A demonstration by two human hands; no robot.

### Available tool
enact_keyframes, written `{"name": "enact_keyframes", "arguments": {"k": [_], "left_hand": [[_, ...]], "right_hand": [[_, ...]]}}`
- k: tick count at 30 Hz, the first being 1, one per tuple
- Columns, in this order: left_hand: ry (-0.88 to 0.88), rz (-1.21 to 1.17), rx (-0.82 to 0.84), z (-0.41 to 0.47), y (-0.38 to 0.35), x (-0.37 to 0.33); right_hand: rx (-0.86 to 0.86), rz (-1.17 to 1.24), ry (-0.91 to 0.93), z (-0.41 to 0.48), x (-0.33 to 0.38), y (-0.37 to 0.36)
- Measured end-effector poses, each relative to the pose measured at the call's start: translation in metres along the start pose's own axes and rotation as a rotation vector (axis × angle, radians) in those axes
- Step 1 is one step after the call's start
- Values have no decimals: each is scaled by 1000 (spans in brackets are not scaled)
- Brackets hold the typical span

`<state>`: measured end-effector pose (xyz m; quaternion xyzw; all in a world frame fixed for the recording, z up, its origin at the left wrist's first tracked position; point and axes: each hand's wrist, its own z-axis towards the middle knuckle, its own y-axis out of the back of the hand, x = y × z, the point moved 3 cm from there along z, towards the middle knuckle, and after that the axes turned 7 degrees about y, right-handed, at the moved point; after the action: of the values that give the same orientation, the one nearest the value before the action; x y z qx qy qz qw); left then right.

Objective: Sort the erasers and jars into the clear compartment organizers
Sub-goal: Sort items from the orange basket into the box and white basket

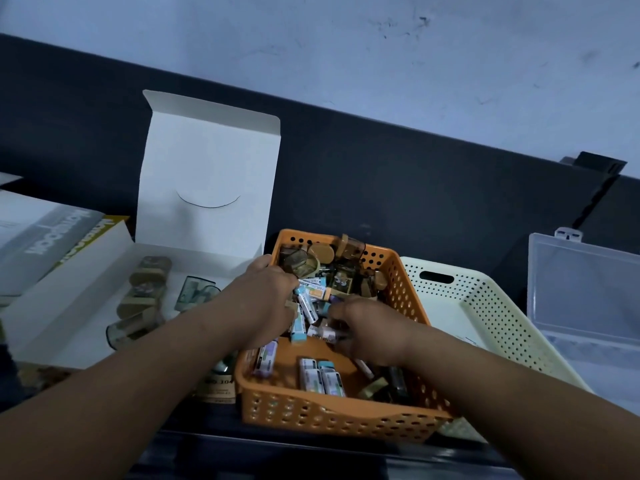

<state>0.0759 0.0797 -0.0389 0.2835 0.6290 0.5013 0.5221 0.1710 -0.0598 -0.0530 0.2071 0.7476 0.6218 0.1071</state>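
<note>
I am reaching both hands into the orange basket (332,410), where the erasers (320,375) and jars (298,263) are lying mixed. My left hand (266,296) is curling its fingers round a few erasers; my right hand (372,336) is bending its fingers into the pile, too blurred to tell its hold. The clear organizer (588,289) is sitting open beyond the cream basket (491,306)

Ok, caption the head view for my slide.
Left hand and right hand rummage among erasers and jars in an orange basket.
</note>
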Motion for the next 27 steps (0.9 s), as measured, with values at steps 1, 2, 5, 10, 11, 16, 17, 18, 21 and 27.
{"name": "enact_keyframes", "arguments": {"k": [1,2,5,10,11,16,17,18,21,27], "left_hand": [[2,-15,-2,0,0,1],[5,-29,-5,0,-1,1],[11,-45,-22,0,-1,1],[17,-27,-35,0,1,-3],[16,-16,-34,0,1,-4],[26,12,-31,1,0,-2],[25,15,-32,1,1,-2],[24,21,-33,1,1,-2],[25,33,-39,0,1,-3],[29,40,-43,1,0,-2]], "right_hand": [[-22,19,3,0,-1,0],[-45,36,0,0,-1,0],[-68,80,-29,-1,-4,1],[-43,235,-109,-4,-9,5],[-46,244,-109,-5,-9,7],[-295,510,-160,-28,-20,41],[-392,542,-178,-36,-28,51],[-481,556,-204,-44,-38,58],[-629,488,-355,-70,-71,65],[-452,372,-551,-91,-102,45]]}}
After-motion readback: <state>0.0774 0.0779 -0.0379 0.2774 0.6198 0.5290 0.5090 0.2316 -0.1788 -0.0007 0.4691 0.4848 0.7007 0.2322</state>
